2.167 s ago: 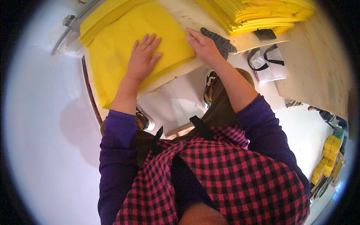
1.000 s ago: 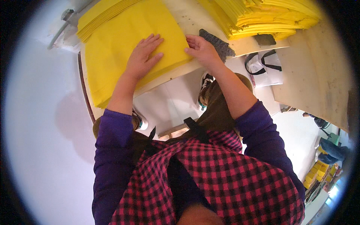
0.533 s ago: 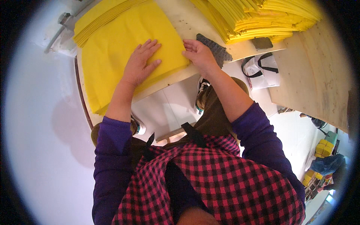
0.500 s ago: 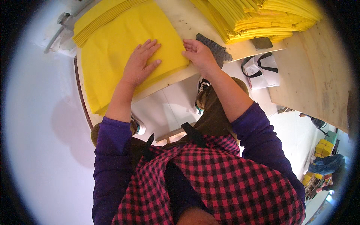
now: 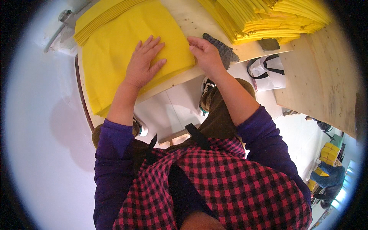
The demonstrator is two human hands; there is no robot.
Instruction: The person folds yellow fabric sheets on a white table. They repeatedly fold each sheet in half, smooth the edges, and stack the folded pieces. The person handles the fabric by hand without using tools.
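Observation:
A wide sheet of yellow cloth (image 5: 115,57) lies flat on a wooden table, its near left corner hanging down over the edge. On its middle rests my left hand (image 5: 143,67), palm down with the fingers stretched out and the thumb apart. My right hand (image 5: 207,56) is at the sheet's right edge, fingers bent and thumb close to the forefinger, closed on the cloth's border. The fingertips partly hide what is between them. Just right of that hand lies a dark grey textured piece (image 5: 222,50).
Folded yellow cloths (image 5: 103,19) lie along the sheet's far side. A tall stack of yellow cloths (image 5: 264,19) stands at the far right, beside a dark block (image 5: 269,44). A white bag (image 5: 268,73) with black handles is below the table (image 5: 188,17). Another person (image 5: 331,178) bends at lower right.
My right hand has shifted slightly right along the cloth's edge, its fingers drawn closer together. My left hand stays nearly in place. The person in the background has changed posture.

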